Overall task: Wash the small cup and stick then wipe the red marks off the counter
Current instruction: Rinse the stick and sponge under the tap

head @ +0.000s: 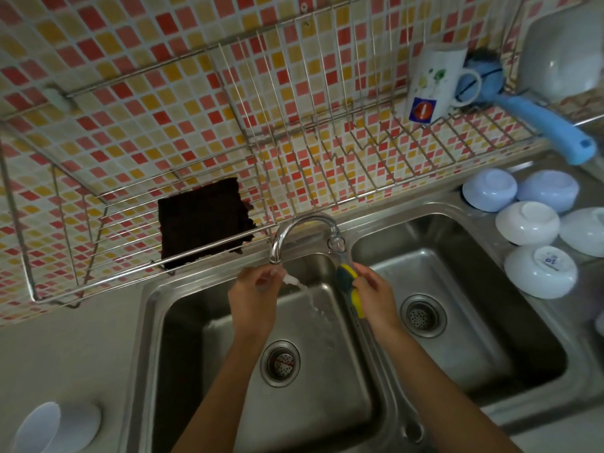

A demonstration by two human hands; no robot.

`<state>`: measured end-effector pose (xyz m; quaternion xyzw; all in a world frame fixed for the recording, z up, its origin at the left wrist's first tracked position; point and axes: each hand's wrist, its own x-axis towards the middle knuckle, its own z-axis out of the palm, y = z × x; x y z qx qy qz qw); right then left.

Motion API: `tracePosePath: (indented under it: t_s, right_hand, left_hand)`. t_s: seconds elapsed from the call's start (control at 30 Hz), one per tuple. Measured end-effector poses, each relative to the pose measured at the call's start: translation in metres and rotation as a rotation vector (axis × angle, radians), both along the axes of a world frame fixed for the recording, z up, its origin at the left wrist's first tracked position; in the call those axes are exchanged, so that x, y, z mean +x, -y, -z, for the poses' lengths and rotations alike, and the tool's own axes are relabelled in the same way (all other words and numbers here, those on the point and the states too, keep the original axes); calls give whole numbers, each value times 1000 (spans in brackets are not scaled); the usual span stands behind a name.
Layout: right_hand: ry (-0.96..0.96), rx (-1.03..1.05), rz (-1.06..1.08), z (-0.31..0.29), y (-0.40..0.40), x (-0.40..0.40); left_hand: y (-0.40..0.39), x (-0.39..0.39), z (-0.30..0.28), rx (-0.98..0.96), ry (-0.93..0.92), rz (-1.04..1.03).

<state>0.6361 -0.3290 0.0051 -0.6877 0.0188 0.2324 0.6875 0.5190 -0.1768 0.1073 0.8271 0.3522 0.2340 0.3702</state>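
Red-and-yellow mosaic wall w/ wire rack over a grey counter and steel double sink. Chrome curved tap runs into the left basin. Left hand pinches a small pale thing, prob. the thin stick, under the stream; long axis points right, toward the yellow-green sponge gripped by the right hand, just beside. Cup not clearly seen.

Mosaic wall of red, orange and cream tiles behind a wire dish rack. Below, a stainless double sink with curved tap set in a grey counter. Lighting dim.
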Motion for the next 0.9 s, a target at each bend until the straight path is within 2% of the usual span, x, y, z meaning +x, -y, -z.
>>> tracePosePath:
  t_s: [0.13,0.33,0.5,0.67,0.9]
  right_hand:
    - [-398,256,28,-4,4,2]
    - [-535,301,-44,3,1,-11]
    - [-437,216,-187,-7,-12,-20]
    - [-297,50,-352,-12,-37,-29]
    - [-163,3,-490,-17,-74,-33]
  left_hand:
    - [-2,-6,1,40,-23,75]
    - [-7,-6,4,143,-60,156]
    - [-12,-12,9,237,-111,177]
    - [-27,-27,14,165,-133,43]
    - [-40,-57,23,82,-150,-59]
